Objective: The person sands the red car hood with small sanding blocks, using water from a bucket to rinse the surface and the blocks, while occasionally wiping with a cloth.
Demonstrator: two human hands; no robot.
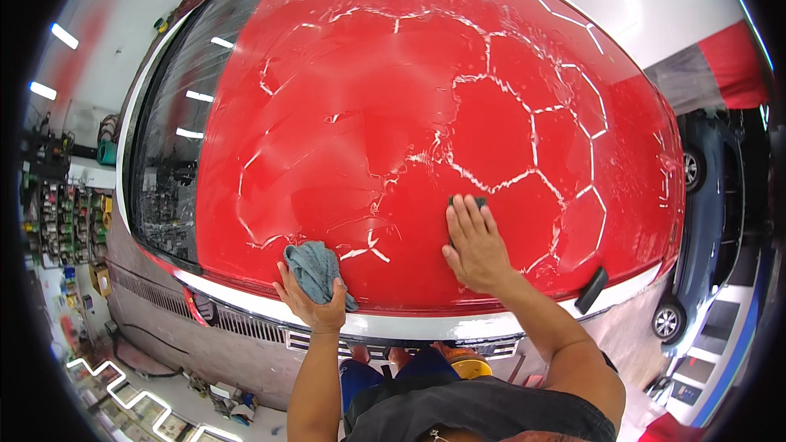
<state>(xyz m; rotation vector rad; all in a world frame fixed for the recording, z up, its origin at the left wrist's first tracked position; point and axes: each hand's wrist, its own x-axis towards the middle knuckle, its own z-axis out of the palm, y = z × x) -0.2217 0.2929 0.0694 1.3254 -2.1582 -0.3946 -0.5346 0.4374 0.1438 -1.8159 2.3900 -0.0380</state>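
Observation:
A broad, glossy red car panel (393, 86), seemingly the roof, lies before me, with warped reflections of hexagonal ceiling lights across it. My left hand (316, 304) is at its near edge, gripping a bunched grey-blue cloth (313, 270) that rests on the red surface. Further right, my right hand (476, 245) lies flat with its fingers pointing away. Under its fingers is a dark pad or block (480, 201), mostly hidden, pressed to the panel. Fine wrinkles or wet streaks show in the sheen beyond both hands.
A black oblong block (591, 290) lies at the panel's near right edge. Dark glass (175, 110) borders the panel at left. Below me are a slatted step (497, 348) and a yellow bucket (473, 369). A blue-grey car (709, 196) is parked at right; stocked shelves (64, 218) stand left.

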